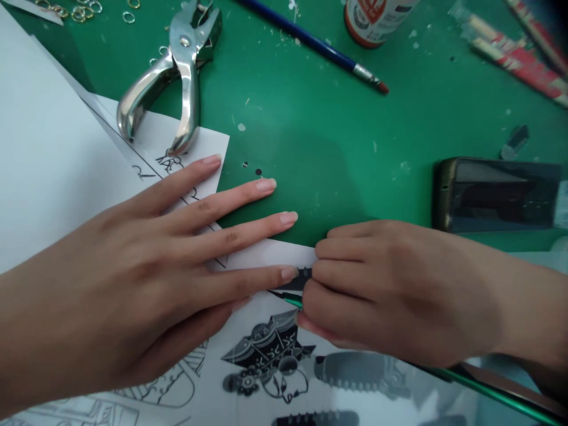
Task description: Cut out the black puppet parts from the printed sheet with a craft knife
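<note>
My left hand (146, 266) lies flat with fingers stretched out, pressing on white paper sheets (48, 154) and a printed sheet with black line drawings (266, 355) on the green mat (319, 148). My right hand (386, 290) is curled closed around a thin green tool (488, 387), whose tip meets the paper edge right by my left ring fingertip. The shaft runs out to the lower right under my wrist. What kind of tool it is cannot be made out.
A silver hole punch (175, 77) rests on the paper at upper left, with small metal rings (80, 10) beyond it. A blue paintbrush (315, 44), a glue bottle (375, 21), red-white sticks (519, 56) and a dark phone (497, 194) lie on the mat.
</note>
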The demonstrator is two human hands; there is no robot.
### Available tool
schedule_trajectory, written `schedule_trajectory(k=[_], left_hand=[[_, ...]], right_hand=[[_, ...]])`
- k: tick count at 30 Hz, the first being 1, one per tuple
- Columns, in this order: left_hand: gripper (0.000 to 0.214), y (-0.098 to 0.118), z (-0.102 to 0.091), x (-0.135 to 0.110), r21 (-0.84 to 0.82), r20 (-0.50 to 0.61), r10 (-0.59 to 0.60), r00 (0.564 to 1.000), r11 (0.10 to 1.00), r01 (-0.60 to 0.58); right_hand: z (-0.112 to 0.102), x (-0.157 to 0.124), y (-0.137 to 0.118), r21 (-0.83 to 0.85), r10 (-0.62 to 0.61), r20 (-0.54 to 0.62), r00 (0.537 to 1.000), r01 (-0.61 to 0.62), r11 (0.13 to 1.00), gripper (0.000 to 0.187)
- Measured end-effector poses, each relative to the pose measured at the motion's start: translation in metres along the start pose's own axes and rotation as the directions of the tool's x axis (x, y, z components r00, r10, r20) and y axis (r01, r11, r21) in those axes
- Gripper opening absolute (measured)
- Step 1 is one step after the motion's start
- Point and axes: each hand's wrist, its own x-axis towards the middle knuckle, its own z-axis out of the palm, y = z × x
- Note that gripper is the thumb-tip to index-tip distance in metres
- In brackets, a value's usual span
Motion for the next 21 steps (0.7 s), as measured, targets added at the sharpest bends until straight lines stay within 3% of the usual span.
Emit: schedule_trajectory(k=[21], left_hand=[[0.049,0.0001,-0.0001,-0.0009,0.023,0.032,0.0,0.999,1.0,-0.001]], right_hand=[[-0.002,-0.0016,0.0004,0.014,0.008,-0.007,1.0,-0.008,1.0,0.043]])
